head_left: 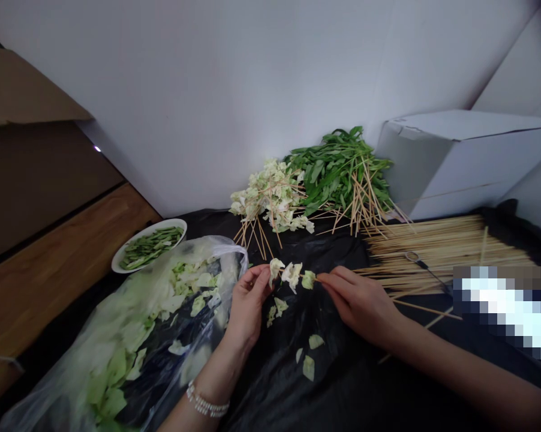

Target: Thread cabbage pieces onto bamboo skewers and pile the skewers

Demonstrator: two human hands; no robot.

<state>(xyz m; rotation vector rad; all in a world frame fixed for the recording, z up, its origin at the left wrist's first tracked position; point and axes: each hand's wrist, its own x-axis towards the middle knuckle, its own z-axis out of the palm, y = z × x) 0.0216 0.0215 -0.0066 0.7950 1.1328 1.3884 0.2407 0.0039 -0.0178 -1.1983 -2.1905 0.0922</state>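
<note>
Between my two hands lies a thin bamboo skewer (pixel 301 275) with a few pale cabbage pieces (pixel 292 274) threaded along it. My left hand (pixel 249 300), a beaded bracelet on its wrist, pinches the cabbage piece (pixel 276 266) at the left end. At the other end my right hand (pixel 358 299) has its fingers closed round the skewer, beside a greener cabbage piece (pixel 308 279). Loose leaf bits (pixel 309 367) lie below on the black plastic sheet (pixel 270 402). A clear plastic bag (pixel 162 351) of torn cabbage spreads left of my left hand.
A white bowl (pixel 114 262) of cut green vegetables stands at the left. Behind my hands are piles of skewered cabbage (pixel 270 192) and skewered leafy greens (pixel 328 171). Many bare skewers (pixel 436 246) lie at the right, with scissors (pixel 413 257) on them, near a white box (pixel 436 162).
</note>
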